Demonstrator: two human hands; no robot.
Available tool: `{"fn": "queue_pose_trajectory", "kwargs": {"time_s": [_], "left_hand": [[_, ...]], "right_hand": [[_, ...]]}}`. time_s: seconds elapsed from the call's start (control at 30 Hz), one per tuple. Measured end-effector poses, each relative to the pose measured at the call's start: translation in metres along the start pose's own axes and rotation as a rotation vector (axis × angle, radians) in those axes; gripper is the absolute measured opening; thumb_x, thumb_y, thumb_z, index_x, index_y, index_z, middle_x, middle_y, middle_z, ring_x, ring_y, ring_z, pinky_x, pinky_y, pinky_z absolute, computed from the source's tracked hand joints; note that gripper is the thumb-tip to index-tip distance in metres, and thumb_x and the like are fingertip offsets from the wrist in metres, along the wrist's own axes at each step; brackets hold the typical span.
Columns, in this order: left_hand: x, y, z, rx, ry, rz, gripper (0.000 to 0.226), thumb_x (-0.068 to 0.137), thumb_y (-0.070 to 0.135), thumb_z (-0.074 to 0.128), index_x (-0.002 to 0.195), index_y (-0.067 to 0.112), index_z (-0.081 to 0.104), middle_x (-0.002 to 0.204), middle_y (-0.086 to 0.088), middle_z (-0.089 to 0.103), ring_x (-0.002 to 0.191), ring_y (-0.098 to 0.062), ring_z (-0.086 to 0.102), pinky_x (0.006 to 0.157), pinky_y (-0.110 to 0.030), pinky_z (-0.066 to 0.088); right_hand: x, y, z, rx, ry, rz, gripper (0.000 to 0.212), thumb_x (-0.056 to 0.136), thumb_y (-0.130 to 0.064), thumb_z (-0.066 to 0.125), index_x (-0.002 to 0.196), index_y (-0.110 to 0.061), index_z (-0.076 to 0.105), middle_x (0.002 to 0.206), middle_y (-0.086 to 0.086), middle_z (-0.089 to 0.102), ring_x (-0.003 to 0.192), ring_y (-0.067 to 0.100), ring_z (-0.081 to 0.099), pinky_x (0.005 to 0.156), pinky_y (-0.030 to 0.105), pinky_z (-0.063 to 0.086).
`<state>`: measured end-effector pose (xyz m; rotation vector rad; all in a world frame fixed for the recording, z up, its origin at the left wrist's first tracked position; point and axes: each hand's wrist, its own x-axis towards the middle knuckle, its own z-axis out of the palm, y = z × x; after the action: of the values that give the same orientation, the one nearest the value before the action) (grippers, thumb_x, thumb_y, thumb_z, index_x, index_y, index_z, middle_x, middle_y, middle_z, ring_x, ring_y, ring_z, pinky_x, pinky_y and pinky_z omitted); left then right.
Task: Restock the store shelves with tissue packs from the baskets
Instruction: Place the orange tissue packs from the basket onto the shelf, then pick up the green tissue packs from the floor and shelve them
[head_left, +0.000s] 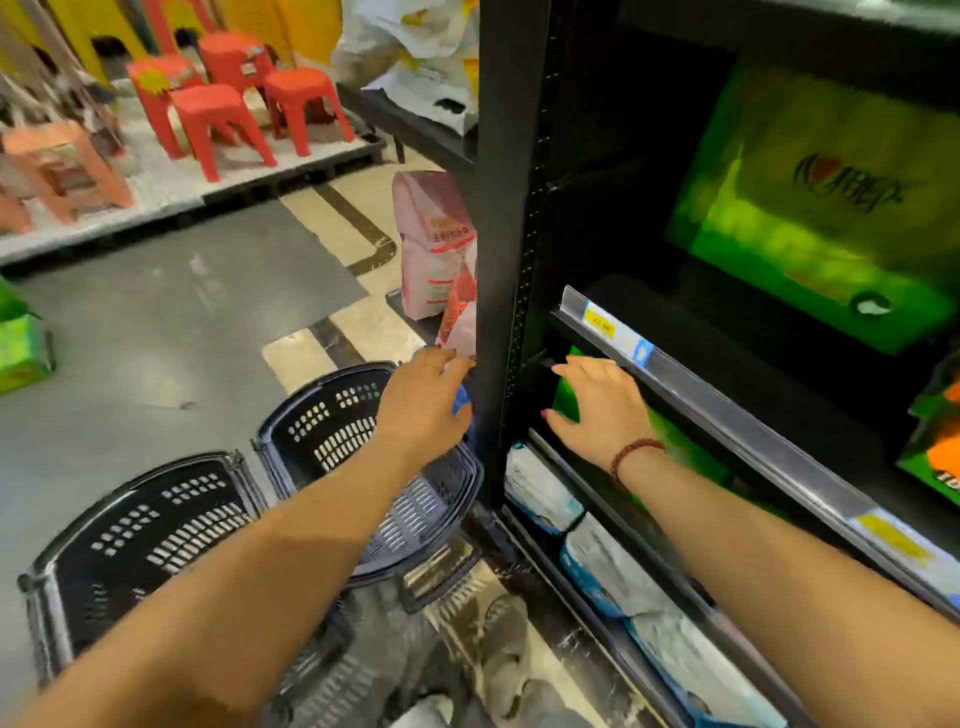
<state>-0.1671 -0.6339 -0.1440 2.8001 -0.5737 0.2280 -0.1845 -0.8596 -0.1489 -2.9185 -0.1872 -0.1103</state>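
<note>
My right hand (597, 405) lies flat with spread fingers on a green tissue pack (685, 457), inside the second-lowest level of the black shelf (675, 384). My left hand (426, 400) reaches over the far black basket (332, 415) with fingers straight. Its fingertips touch a red-and-white pack (460, 322) at the shelf's end post, and something blue (462, 405) shows beneath the hand. The near black basket (130, 545) stands at the lower left. I see no packs in either basket.
A large green pack (805, 223) fills the shelf above. Blue-and-white packs (597, 561) line the bottom shelf. A pink bag (436, 244) stands on the floor. Red stools (223, 104) sit on a platform, and a green pack (21, 353) lies far left.
</note>
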Motion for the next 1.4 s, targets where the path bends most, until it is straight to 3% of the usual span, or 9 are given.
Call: {"fn": "queue_pose_trajectory", "kwargs": {"time_s": [0.2,0.47,0.73,1.1,1.4], "left_hand": [[-0.003,0.014,-0.002,0.063,-0.001,-0.172,0.056,0.082,0.027,0.065,0.133,0.007,0.052,0.133,-0.016,0.053,0.123,-0.035,0.046,0.096,-0.043,0.041],[-0.032,-0.008,-0.014,0.088,0.069,-0.35,0.054,0.076,0.023,0.072,0.125,0.004,0.058,0.124,-0.019,0.06,0.112,-0.04,0.055,0.087,-0.046,0.049],[-0.067,-0.043,-0.012,0.138,0.043,-0.591,0.061,0.086,0.038,0.061,0.14,0.016,0.043,0.142,-0.008,0.046,0.131,-0.028,0.039,0.104,-0.041,0.038],[-0.205,-0.108,-0.056,0.19,0.071,-0.904,0.06,0.086,0.035,0.063,0.139,0.015,0.046,0.141,-0.008,0.048,0.131,-0.027,0.04,0.104,-0.04,0.038],[-0.373,-0.197,-0.121,0.178,0.144,-1.079,0.058,0.085,0.033,0.062,0.138,0.015,0.047,0.141,-0.009,0.048,0.133,-0.028,0.039,0.104,-0.041,0.038]], "right_hand": [[0.037,0.003,-0.004,0.034,-0.054,-0.182,0.058,0.085,-0.043,0.061,0.138,-0.022,0.046,0.148,0.004,0.041,0.136,0.023,0.032,0.112,0.036,0.023],[0.07,-0.046,0.005,0.114,-0.039,-0.432,0.055,0.079,-0.03,0.071,0.127,-0.01,0.056,0.13,0.01,0.057,0.122,0.029,0.046,0.103,0.034,0.03],[0.092,-0.107,0.023,0.137,-0.139,-0.601,0.057,0.081,-0.031,0.068,0.132,-0.011,0.052,0.134,0.014,0.053,0.124,0.034,0.043,0.105,0.039,0.029],[0.054,-0.267,0.07,0.088,-0.248,-0.899,0.056,0.084,-0.038,0.063,0.133,-0.015,0.05,0.135,0.01,0.051,0.123,0.031,0.043,0.103,0.041,0.033],[-0.017,-0.463,0.104,0.096,-0.303,-1.029,0.058,0.085,-0.039,0.062,0.136,-0.015,0.047,0.14,0.01,0.047,0.127,0.031,0.04,0.106,0.042,0.033]]}}
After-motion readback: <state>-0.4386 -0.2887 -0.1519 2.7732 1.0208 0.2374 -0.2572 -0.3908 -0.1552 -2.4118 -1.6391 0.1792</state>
